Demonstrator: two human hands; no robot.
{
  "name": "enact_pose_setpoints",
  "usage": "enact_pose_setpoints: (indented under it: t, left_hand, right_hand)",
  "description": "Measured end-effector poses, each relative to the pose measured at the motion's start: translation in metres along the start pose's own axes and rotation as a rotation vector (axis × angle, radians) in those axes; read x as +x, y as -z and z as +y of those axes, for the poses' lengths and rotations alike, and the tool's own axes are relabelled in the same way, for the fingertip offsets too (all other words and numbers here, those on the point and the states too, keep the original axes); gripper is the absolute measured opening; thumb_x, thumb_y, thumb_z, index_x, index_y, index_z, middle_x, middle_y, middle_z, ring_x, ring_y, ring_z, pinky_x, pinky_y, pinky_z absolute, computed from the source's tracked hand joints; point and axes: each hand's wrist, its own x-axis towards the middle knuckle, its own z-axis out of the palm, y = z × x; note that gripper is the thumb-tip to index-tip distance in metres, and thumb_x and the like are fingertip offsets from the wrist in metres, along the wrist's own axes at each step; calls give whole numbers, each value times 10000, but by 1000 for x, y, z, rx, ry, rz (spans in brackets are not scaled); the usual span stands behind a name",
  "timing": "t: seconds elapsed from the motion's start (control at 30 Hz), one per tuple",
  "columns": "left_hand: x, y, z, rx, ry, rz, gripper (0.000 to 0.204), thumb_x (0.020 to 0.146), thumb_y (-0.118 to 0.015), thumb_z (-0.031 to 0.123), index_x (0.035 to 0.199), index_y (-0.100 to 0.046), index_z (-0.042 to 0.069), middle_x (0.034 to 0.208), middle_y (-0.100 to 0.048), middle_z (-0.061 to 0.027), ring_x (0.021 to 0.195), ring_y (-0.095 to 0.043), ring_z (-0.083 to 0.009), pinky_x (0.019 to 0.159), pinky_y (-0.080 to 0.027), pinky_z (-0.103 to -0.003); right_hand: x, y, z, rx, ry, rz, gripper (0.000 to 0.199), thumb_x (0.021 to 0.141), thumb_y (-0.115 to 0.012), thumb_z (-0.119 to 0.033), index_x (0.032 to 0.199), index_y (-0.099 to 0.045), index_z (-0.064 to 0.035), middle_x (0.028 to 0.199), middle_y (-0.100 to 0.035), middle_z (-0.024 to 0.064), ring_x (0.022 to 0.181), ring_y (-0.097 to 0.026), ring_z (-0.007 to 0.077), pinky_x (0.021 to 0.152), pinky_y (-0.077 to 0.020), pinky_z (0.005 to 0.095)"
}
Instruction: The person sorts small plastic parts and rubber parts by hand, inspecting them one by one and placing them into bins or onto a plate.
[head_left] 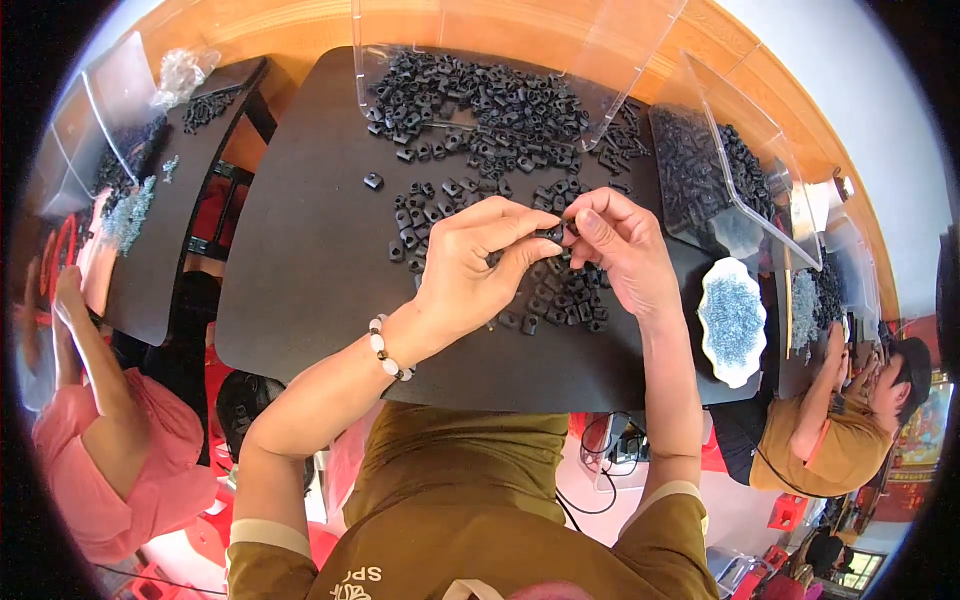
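Note:
Between the thumb and index finger of my left hand (475,255) is a small black plastic piece (551,234), shaped like the body of a cord lock. My right hand (625,250) meets it there, thumb and fingers pinched on a smaller dark part (572,228) that is mostly hidden. Both hands are above the dark table (310,220), fingertips almost together. Beneath and around them lie many loose black cord-lock bodies (566,300), some with a round hole showing. A white scalloped dish (737,375) of tiny blue-grey pieces, perhaps springs, stands right of my right forearm.
A clear bin (361,60) tipped at the far side spills black pieces onto the table. Another clear bin (740,200) of black parts stands at the far right. People work at both sides: a pink sleeve (150,410) left, a brown shirt (850,445) right.

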Motion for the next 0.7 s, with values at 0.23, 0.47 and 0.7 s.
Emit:
enact_pose_setpoints:
  t: [0.23, 0.47, 0.7]
  left_hand:
    - [2, 2, 1, -34, 87, 19, 214, 801, -741, 12, 1014, -724, 17, 859, -693, -103, 716, -628, -170, 650, -499, -276]
    - [1, 1, 1, -43, 52, 0, 207, 801, -738, 8, 1007, -730, 28, 858, -696, -102, 734, -638, -171, 668, -504, -274]
    - [1, -1, 0, -72, 77, -2, 210, 798, -733, 0, 1006, -731, 33, 860, -698, -99, 747, -646, -180, 678, -511, -281]
  right_hand:
    - [-3, -6, -7, 26, 19, 2, 217, 923, -678, -214, 1023, -670, -23, 885, -699, 72, 780, -655, 112, 655, -516, 240]
    - [-3, 1, -1, 142, 35, -34, 183, 891, -711, -145, 994, -669, 0, 863, -692, 63, 755, -646, 109, 637, -498, 231]
    - [-5, -5, -4, 105, 50, 0, 176, 896, -707, -148, 974, -670, 5, 841, -689, 66, 718, -636, 107, 619, -488, 228]
